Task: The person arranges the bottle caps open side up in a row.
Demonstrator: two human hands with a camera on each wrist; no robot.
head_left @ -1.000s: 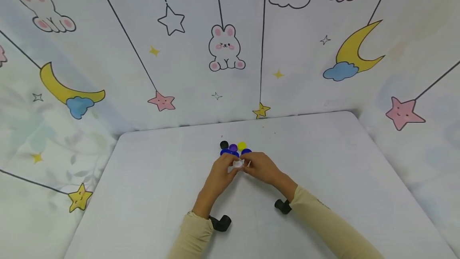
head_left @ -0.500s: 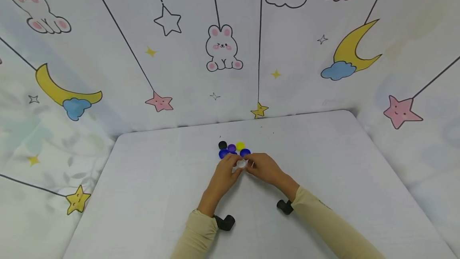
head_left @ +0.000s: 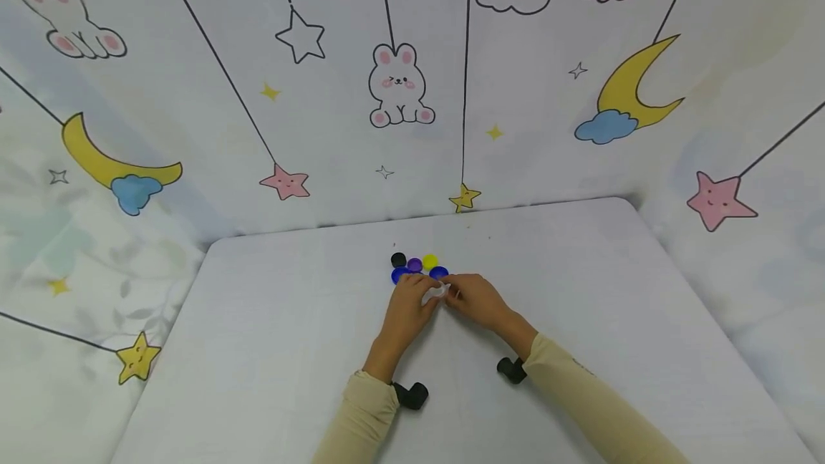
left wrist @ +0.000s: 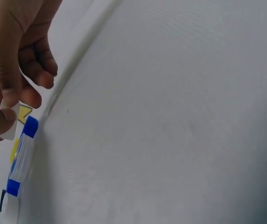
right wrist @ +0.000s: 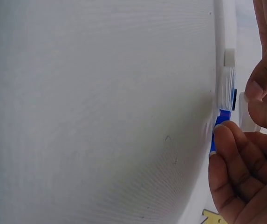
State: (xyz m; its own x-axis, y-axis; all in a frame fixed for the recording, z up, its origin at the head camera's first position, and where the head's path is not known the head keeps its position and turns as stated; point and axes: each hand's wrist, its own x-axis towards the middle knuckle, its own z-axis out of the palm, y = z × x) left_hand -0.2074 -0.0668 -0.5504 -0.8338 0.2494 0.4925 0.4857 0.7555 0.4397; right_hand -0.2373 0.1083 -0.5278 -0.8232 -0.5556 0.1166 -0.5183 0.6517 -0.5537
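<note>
In front of the coloured pieces, a small translucent white piece, rounded like a cap or tiny cup (head_left: 433, 293), is held off the table between both hands. My left hand (head_left: 407, 306) pinches it from the left with thumb and finger. From the right, my right hand (head_left: 475, 299) grips its other side with the fingertips. The left wrist view has the white piece (left wrist: 10, 126) between the two thumbs; its far side is hidden. Just beyond the fingers sit blue round pieces (head_left: 439, 273), one partly covered by the left hand.
Behind the blue pieces lie black (head_left: 399, 260), purple (head_left: 415, 264) and yellow (head_left: 430, 261) round pieces. The white table (head_left: 290, 349) ends at a wall printed with cartoons (head_left: 335, 127). Black wrist mounts (head_left: 411, 396) stick out from both sleeves.
The left hand has moved a little to the right with the white piece, which has turned so its round opening shows less. The right hand has barely shifted. The coloured pieces stay put.
</note>
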